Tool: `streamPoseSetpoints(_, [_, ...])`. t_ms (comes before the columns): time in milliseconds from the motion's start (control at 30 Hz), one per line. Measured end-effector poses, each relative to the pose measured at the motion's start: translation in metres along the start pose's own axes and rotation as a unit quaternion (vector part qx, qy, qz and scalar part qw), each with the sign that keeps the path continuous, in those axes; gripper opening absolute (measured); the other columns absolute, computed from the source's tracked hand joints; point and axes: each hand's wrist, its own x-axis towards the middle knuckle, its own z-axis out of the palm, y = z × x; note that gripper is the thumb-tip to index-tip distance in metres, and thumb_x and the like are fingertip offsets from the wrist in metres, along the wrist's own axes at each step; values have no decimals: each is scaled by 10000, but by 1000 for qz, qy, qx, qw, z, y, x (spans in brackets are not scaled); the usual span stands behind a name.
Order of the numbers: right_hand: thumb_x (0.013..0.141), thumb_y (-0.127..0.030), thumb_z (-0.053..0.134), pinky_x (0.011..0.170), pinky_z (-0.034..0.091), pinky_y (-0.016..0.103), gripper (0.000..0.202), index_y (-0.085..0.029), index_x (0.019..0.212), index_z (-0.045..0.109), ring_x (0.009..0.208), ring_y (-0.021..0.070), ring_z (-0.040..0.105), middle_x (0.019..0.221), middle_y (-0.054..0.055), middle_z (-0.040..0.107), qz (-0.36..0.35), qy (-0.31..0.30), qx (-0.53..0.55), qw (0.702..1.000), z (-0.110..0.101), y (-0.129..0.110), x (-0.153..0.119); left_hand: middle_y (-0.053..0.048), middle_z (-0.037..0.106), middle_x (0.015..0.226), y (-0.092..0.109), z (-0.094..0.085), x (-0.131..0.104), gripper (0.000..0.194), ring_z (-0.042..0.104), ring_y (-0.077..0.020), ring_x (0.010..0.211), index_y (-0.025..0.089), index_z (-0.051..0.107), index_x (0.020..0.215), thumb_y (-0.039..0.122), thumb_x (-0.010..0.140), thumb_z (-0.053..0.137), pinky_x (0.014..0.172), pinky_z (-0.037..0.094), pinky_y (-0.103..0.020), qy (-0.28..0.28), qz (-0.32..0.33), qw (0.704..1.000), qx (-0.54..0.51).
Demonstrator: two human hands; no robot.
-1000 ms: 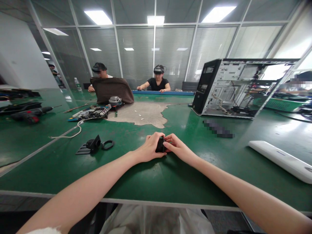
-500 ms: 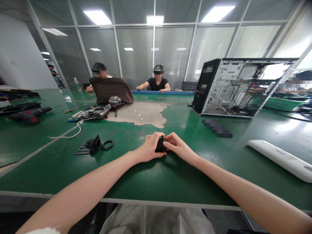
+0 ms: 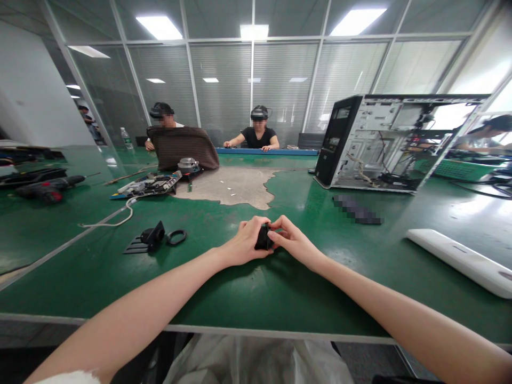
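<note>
Between my hands is a small black part (image 3: 263, 238), too dark and covered to name its kind. My left hand (image 3: 245, 242) wraps round it from the left, thumb below and fingers over the top. From the other side my right hand (image 3: 291, 238) pinches its right edge with thumb and fingertips. Both hands are low over the green table (image 3: 224, 298). To their left lie a black slotted bracket (image 3: 150, 240) with a round socket and a loose black ring (image 3: 176, 238).
An open computer case (image 3: 384, 144) stands at the right, a long white plastic device (image 3: 460, 261) nearer me. A circuit board (image 3: 150, 184), cable (image 3: 130, 213) and power drill (image 3: 50, 186) lie at the left. Two people sit across the table; another is at the far right.
My hands and the black part hold almost the same place and grip. The view has shifted very slightly.
</note>
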Motion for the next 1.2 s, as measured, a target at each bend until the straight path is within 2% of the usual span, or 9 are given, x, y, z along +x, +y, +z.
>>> streamPoseSetpoints(133, [734,-352,537,515,467,242,214,-193,797,409,560,77,524,763,-28,496,30,-10,5,999,-1,1,0,-55,438,1073,0,0,0,550,444,-204,1005,218,272,1120,340,690,593,853,298,-354,-4,-2,1000,-1])
streamPoseSetpoints(267, [717,-279,576,629,487,270,208,-204,840,426,820,145,553,886,5,512,-34,-28,-44,998,-2,-6,-7,-58,427,1091,0,-1,-1,548,439,-206,1014,224,265,1128,333,696,584,855,298,-354,-8,-2,1000,-1])
streamPoseSetpoints(333, [725,-262,569,655,485,279,202,-207,862,431,879,162,538,927,17,508,-52,-26,-71,996,-2,-9,-10,-60,423,1096,0,-1,-1,558,434,-207,1023,223,257,1132,321,693,587,854,297,-353,-10,1,1000,3])
streamPoseSetpoints(467, [776,-287,500,644,467,274,123,-201,826,429,762,131,546,837,-4,509,-47,-13,-69,996,-1,-8,-7,-67,421,1094,0,-2,-1,577,429,-208,1024,215,252,1135,337,689,596,857,294,-355,-11,3,1000,11])
streamPoseSetpoints(567, [762,-305,521,648,455,268,152,-195,795,421,692,107,537,767,-28,492,-28,-3,-34,999,-1,-2,-1,-64,426,1079,-1,-1,-1,568,430,-207,1017,213,257,1127,347,691,596,854,297,-353,-10,4,1000,11])
streamPoseSetpoints(700, [744,-318,542,673,461,292,194,-194,824,416,715,116,544,797,-13,509,16,-19,-2,1000,-4,3,0,-63,426,1084,-1,0,-1,570,428,-207,1019,213,261,1130,347,689,597,853,296,-350,-9,3,1000,9])
streamPoseSetpoints(867, [700,-245,605,706,463,293,260,-211,860,402,830,140,540,880,-2,515,-25,-72,-8,997,-5,-7,-7,-63,421,1089,-1,-1,-1,559,431,-201,1017,208,262,1130,320,693,591,851,295,-344,-13,1,1000,11])
streamPoseSetpoints(1033, [756,-274,532,685,450,285,147,-199,810,417,761,124,541,834,-12,506,-34,-25,-41,998,-4,-10,-5,-65,415,1092,-1,-1,-1,571,424,-205,1022,209,257,1132,343,690,595,856,295,-346,-8,5,1000,13])
streamPoseSetpoints(1200, [732,-283,556,702,450,297,194,-194,832,414,756,123,547,844,-8,497,-2,-11,-10,1000,-4,2,2,-63,421,1083,-2,1,-1,586,423,-206,1021,210,252,1138,342,686,602,855,295,-347,-11,4,1000,12])
